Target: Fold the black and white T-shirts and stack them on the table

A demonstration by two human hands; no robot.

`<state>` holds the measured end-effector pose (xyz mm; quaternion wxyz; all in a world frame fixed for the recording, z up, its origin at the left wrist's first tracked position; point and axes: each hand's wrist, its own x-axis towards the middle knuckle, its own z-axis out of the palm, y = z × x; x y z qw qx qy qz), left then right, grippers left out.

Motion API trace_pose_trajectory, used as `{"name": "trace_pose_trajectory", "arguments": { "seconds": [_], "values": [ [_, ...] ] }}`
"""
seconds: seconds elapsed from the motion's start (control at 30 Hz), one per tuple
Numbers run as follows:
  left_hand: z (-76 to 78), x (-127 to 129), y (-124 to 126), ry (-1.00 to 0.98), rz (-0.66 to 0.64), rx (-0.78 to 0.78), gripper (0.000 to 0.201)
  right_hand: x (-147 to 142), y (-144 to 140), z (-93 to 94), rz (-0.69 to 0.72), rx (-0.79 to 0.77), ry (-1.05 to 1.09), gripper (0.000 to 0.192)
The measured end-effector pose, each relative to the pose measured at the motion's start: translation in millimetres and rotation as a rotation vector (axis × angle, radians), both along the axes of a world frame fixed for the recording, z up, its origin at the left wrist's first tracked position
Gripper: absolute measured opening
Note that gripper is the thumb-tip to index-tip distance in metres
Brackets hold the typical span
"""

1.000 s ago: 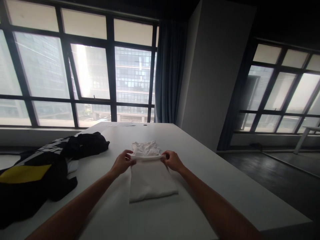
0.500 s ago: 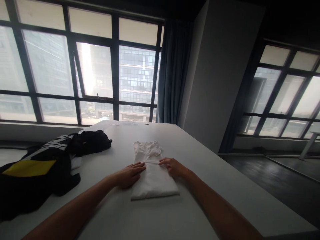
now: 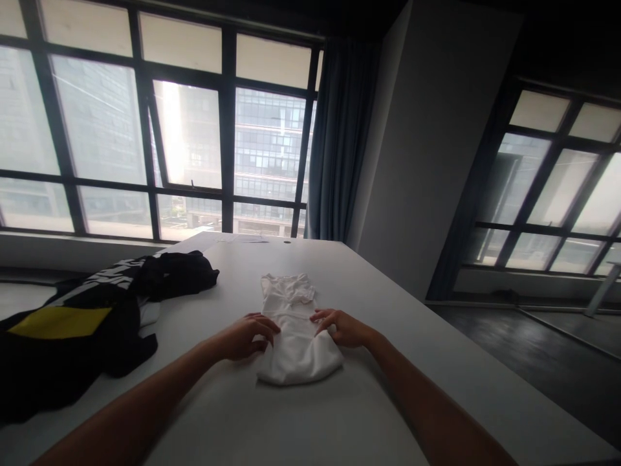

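Note:
A folded white shirt (image 3: 298, 359) lies lengthwise on the white table (image 3: 286, 427). Its far end is crumpled, and its near end bulges up in a rounded curve. At its left edge, my left hand (image 3: 250, 335) is closed on the cloth, fingers bent over the top and thumb low at the side. My right hand (image 3: 343, 327) grips the right edge, fingertips on the upper layer. The cloth pinched under both hands is partly hidden.
Black clothing (image 3: 116, 353) with a yellow patch and white lettering is heaped on the table's left side. Papers (image 3: 242, 239) lie at the far end. A window (image 3: 189, 136), a curtain (image 3: 337, 142) and a pillar (image 3: 431, 142) stand beyond.
Both hands have gone from lying flattened on the shirt to curled round its side edges. The shirt's near part has puffed up, and its near corners have drawn in.

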<state>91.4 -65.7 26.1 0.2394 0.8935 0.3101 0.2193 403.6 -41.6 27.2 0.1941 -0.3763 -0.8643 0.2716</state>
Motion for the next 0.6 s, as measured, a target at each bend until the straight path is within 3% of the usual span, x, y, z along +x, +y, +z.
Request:
{"name": "trace_pose_trajectory", "arguments": {
  "seconds": [0.23, 0.3, 0.37, 0.47, 0.53, 0.6],
  "values": [
    [15.1, -9.2, -0.5, -0.277, 0.019, -0.281, 0.039, -2.3, -11.2, 21.5, 0.018, -0.173, 0.227, 0.026],
    [20.2, -8.8, 3.8, -0.408, 0.064, -0.372, 0.050, -8.8, -10.2, 23.2, -0.060, -0.118, 0.344, 0.030],
    [21.3, -6.6, 10.4, -0.531, 0.143, -0.409, 0.055, -18.6, -4.3, 18.6, -0.229, -0.023, 0.472, 0.036],
    [8.5, -3.5, 22.4, -0.618, 0.372, -0.463, 0.056, -32.2, 7.9, 3.7, -0.501, -0.029, 0.451, 0.044],
    [-7.5, -3.0, 29.1, -0.560, 0.506, -0.533, 0.060, -36.5, 12.9, -5.6, -0.582, -0.117, 0.325, 0.044],
    [-21.7, -2.9, 33.2, -0.483, 0.564, -0.547, 0.068, -37.3, 13.7, -11.0, -0.609, -0.160, 0.230, 0.057]
  ]
}}
